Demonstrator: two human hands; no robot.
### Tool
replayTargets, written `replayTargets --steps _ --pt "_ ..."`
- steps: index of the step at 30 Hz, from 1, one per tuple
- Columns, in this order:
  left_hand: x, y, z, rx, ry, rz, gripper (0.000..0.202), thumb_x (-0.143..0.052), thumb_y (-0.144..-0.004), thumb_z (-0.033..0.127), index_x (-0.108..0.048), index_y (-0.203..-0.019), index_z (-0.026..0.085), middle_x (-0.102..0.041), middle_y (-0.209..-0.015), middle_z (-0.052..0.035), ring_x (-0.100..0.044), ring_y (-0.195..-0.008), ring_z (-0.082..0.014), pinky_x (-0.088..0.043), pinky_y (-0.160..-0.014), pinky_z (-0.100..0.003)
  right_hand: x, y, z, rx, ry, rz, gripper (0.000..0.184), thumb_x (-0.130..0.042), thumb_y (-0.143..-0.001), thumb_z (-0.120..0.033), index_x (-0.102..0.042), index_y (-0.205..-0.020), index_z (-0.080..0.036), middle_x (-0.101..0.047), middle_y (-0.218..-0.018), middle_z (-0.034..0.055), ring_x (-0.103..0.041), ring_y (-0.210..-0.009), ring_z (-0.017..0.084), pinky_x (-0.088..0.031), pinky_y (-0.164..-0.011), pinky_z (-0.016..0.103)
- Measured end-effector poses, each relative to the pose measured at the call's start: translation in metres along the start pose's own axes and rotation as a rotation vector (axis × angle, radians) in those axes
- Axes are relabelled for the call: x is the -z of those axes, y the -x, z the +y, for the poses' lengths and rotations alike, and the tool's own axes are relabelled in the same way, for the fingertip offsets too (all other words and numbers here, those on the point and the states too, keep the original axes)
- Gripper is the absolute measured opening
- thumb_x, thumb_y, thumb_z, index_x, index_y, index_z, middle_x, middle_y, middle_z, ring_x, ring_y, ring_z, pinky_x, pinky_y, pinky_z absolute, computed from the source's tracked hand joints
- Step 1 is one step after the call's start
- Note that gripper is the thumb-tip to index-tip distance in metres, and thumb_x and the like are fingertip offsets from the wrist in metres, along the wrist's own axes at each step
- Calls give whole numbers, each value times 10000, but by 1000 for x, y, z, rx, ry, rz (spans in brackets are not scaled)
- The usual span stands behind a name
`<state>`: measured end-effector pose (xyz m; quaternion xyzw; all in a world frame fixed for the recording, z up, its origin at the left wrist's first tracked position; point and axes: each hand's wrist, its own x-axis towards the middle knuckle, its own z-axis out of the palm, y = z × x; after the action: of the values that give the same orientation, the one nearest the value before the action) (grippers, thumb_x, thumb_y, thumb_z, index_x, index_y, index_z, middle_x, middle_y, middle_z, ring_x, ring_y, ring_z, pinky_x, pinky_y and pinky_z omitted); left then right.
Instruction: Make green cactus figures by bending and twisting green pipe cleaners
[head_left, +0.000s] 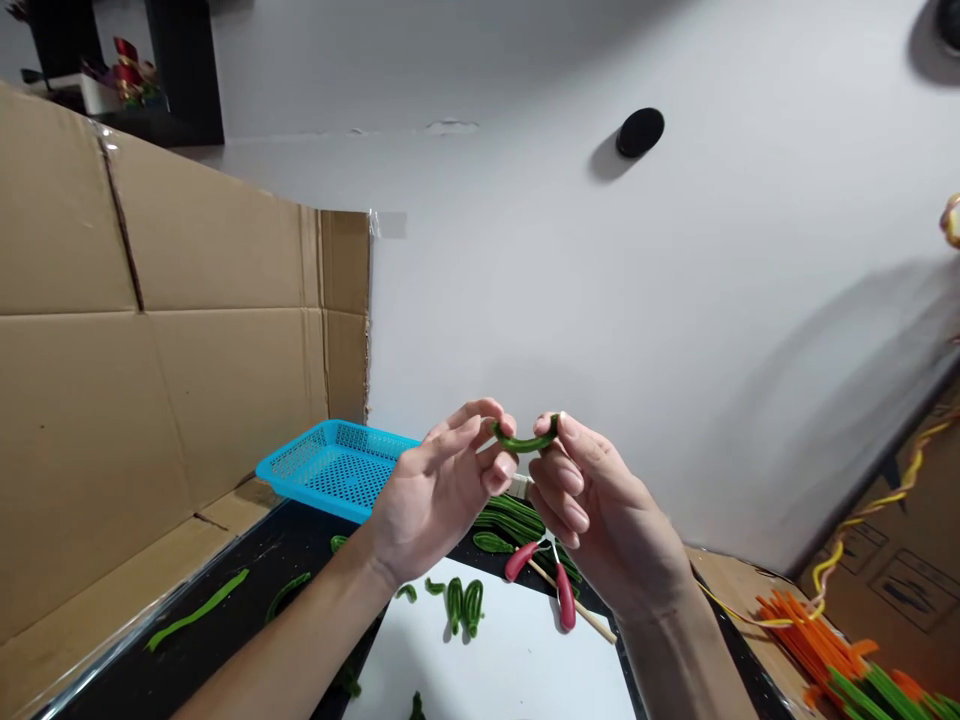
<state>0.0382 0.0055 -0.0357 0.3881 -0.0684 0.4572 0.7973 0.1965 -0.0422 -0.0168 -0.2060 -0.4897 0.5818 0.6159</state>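
Stem [525,443], short, green and fuzzy, curves like a shallow U between the left hand [431,490] and the right hand [600,500], raised above a black bench [244,545]. Each hand's grip is closed on one end, thumb against finger, seemingly to hold the bend steady and leave its middle uncovered. Below, on a white board [510,675], two green loops [455,600] lie side by side near the far edge, probably within easy reach, with smaller curls toward the far left corner. Beyond that edge rests a bundle of green stems [510,515], partly hidden by the hands. A red-handled tool [566,600] lies over the far right corner beside a wooden stick [596,625]; its head is covered, so it may be scissors or pliers. A blue basket [300,490] sits at the bench's far left.
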Motion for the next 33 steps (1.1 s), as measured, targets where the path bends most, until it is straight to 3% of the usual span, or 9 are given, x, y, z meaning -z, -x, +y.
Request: replayTargets --steps 3,8,14,19,27,30,33 --pt "4 -3 4 -73 -193 -32 224 -856 -866 198 -763 -1068 174 -692 -1049 -31 -652 -841 -88 -554 -822 -180 -4 0 2 -3 -37 63 215 -853 -881 -404 -785 -908 -202 -373 -529 -118 -187 -400 27 -293 -346 139" --pt "15 -9 4 -253 -703 -84 175 -874 -871 196 -798 -1027 178 -763 -1041 -57 -704 -992 -161 -568 -900 -251 -10 -1 6 -29 -48 116 278 -896 -827 -427 -774 -851 -178 -350 -483 -126 -162 -397 25 -252 -342 146" --pt "20 -11 4 -449 -772 -58 52 -869 -879 213 -840 -896 173 -773 -836 -35 -704 -786 -115 -584 -745 -205 -12 0 7 -29 -10 84 249 -874 -859 -400 -779 -787 -181 -318 -452 -117 -167 -405 32 -213 -371 166" --pt "18 -9 8 -475 -789 -117 54 -834 -891 127 -845 -887 180 -729 -780 -14 -697 -729 -93 -583 -694 -182 -17 3 9 -59 -107 20 285 -863 -873 -321 -716 -673 -180 -252 -438 -121 -130 -411 43 -200 -376 177" --pt "22 -13 7 -465 -773 -68 77 -869 -885 247 -838 -872 178 -712 -741 -8 -664 -643 -83 -553 -612 -180 -27 8 12 -70 -179 106 529 -919 -803 -298 -472 -539 -194 -258 -472 -112 -142 -450 53 -258 -388 164" --pt "22 -10 8 -479 -877 -95 88 -808 -945 225 -850 -1022 219 -765 -863 -25 -705 -743 -103 -579 -687 -206 -26 7 11 -57 -182 169 395 -934 -764 -278 -578 -619 -190 -267 -473 -120 -134 -442 53 -247 -369 165" --pt "20 -5 8 -603 -1133 -156 199 -795 -949 167 -829 -1139 219 -792 -1013 -49 -727 -891 -129 -591 -800 -237 -24 5 12 -62 -187 251 281 -959 -719 -300 -729 -821 -174 -302 -513 -129 -135 -449 42 -226 -357 155"
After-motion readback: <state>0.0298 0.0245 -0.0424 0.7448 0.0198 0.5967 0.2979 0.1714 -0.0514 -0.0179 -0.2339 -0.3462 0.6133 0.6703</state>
